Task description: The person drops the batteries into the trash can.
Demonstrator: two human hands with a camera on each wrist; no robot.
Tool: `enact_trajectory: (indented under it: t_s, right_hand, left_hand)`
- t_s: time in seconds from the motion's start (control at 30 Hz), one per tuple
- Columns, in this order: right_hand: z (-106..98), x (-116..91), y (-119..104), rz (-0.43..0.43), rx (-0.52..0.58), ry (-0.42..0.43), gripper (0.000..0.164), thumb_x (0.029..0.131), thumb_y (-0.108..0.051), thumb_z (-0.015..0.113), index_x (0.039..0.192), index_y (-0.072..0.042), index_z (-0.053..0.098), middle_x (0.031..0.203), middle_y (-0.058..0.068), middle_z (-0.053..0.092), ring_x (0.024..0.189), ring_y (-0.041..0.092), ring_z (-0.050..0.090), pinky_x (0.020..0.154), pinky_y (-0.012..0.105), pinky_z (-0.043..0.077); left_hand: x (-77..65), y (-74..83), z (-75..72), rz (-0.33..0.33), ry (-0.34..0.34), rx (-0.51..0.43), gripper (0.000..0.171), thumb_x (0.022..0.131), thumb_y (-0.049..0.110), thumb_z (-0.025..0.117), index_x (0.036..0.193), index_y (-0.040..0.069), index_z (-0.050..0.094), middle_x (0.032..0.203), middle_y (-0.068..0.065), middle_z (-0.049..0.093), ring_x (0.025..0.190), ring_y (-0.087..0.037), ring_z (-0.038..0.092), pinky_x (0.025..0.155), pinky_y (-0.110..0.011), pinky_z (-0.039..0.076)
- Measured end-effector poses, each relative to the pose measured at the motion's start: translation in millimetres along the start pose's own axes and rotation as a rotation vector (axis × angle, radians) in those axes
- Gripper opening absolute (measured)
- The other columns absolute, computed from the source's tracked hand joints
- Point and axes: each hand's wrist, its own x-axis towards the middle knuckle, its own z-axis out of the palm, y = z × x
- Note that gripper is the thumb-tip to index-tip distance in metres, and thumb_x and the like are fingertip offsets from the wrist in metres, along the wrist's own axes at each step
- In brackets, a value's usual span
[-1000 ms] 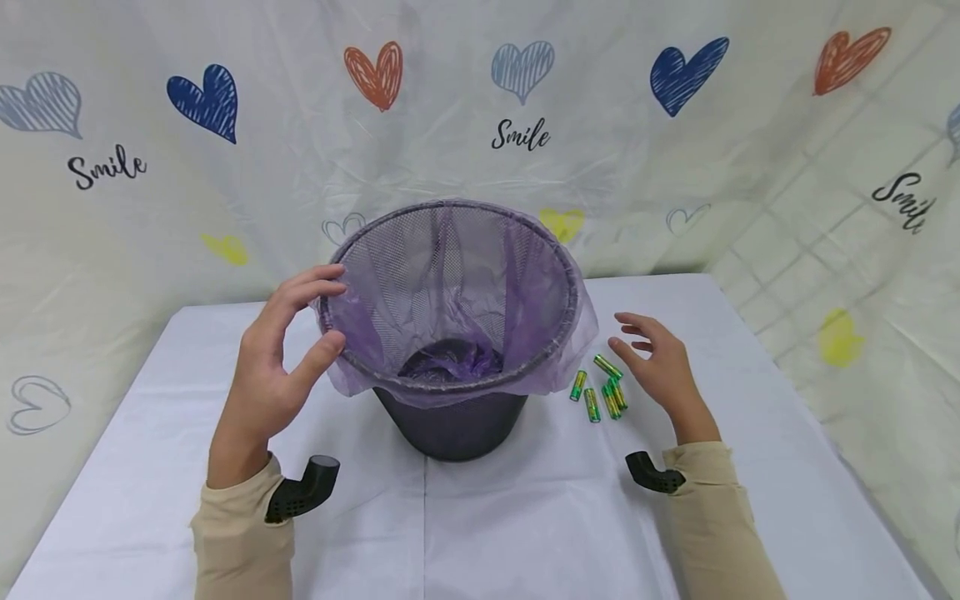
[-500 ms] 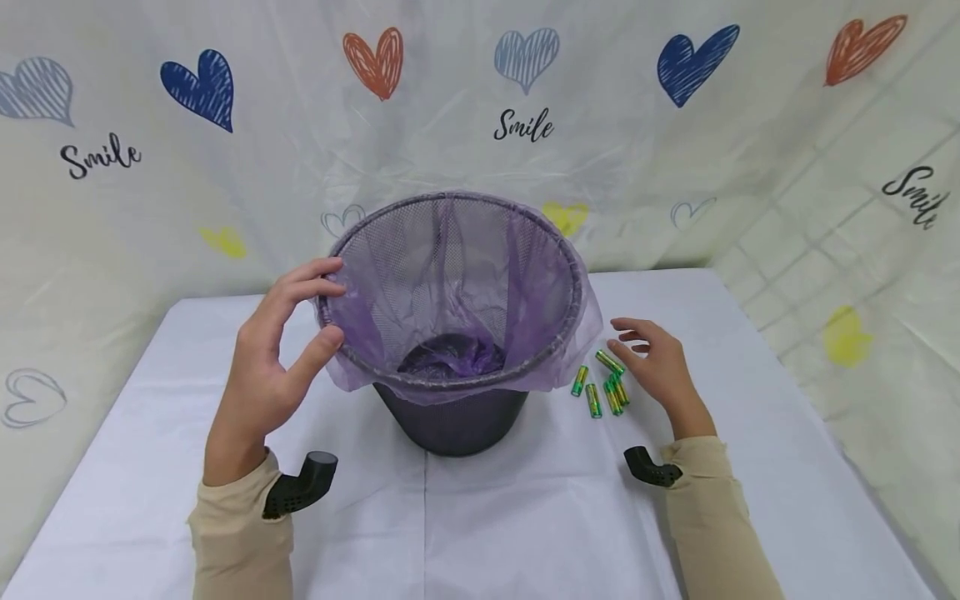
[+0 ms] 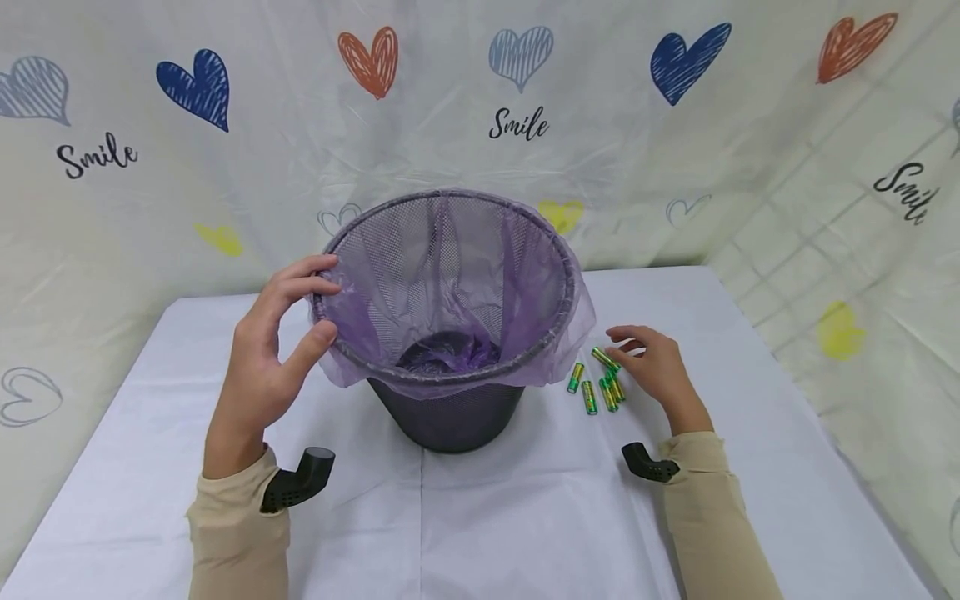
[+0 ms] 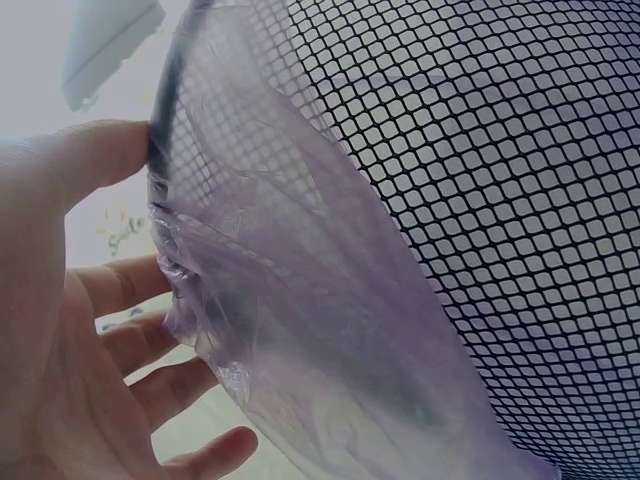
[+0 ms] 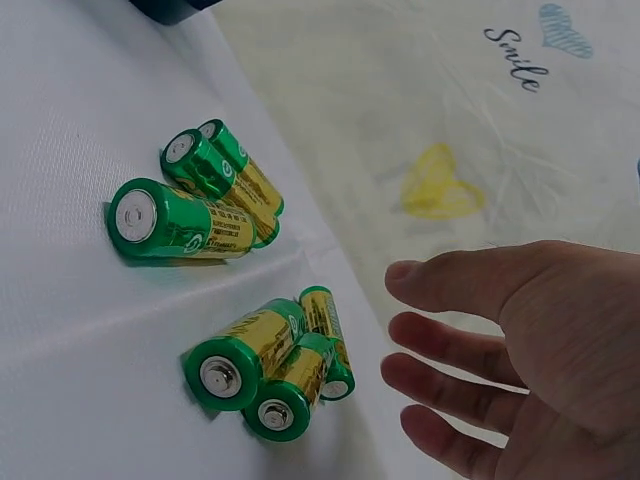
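A black mesh wastebasket [image 3: 450, 421] stands upright, lined with a purple plastic bag [image 3: 360, 317] folded over its rim. My left hand [image 3: 262, 358] rests spread at the left side of that rim. In the left wrist view the thumb tip [image 4: 128, 150] touches the rim, and the other fingertips lie by the bag's overhang. Right of the basket lie several green and gold batteries [image 3: 590, 397]. My right hand [image 3: 656, 371] hovers beside them, fingers loosely bent and nothing held. The right wrist view shows a battery [image 5: 245, 355] lying apart from those fingers.
A white cloth covers the table [image 3: 480, 533]. Behind it hangs a white curtain [image 3: 285, 167] printed with hearts and words. Black wrist mounts [image 3: 300, 482] stick out from both beige sleeves. Gathered bag film [image 3: 472, 358] lies at the bottom of the basket.
My right hand has come down and slightly left, its fingertips nearer the closest battery. The left hand stays at the basket's rim. The head view has shifted slightly.
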Motion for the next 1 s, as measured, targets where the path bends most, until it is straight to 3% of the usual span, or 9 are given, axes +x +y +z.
enact_trajectory:
  t_s: [0.5, 0.8, 1.0]
  right_hand:
    - [3.8, -1.5, 1.7, 0.060, -0.036, -0.063, 0.034, 0.086, -0.022, 0.062, 0.118, -0.011, 0.059, 0.112, 0.014, 0.061, 0.099, 0.030, 0.058, 0.075, 0.042, 0.049]
    - [8.7, -4.6, -0.7, 0.074, -0.046, -0.083, 0.033, 0.086, -0.021, 0.061, 0.117, -0.008, 0.060, 0.109, 0.015, 0.061, 0.097, 0.030, 0.057, 0.076, 0.042, 0.047]
    - [8.5, -3.4, -1.7, 0.085, -0.056, -0.064, 0.031, 0.086, -0.020, 0.062, 0.115, -0.008, 0.061, 0.106, 0.014, 0.061, 0.092, 0.027, 0.056, 0.070, 0.035, 0.047]
  left_hand:
    - [-0.2, -1.5, -0.7, 0.014, -0.012, -0.005, 0.031, 0.086, 0.017, 0.059, 0.112, -0.001, 0.056, 0.132, -0.012, 0.050, 0.128, -0.028, 0.041, 0.108, -0.031, 0.031]
    - [3.4, 25.2, 1.1, -0.006, -0.014, 0.019, 0.029, 0.087, 0.010, 0.055, 0.109, -0.008, 0.054, 0.129, -0.021, 0.050, 0.126, -0.029, 0.043, 0.107, -0.025, 0.031]
    - [1.4, 18.6, 0.2, -0.010, -0.015, 0.040, 0.029, 0.086, 0.011, 0.056, 0.111, -0.003, 0.056, 0.132, -0.015, 0.050, 0.127, -0.027, 0.042, 0.108, -0.025, 0.030]
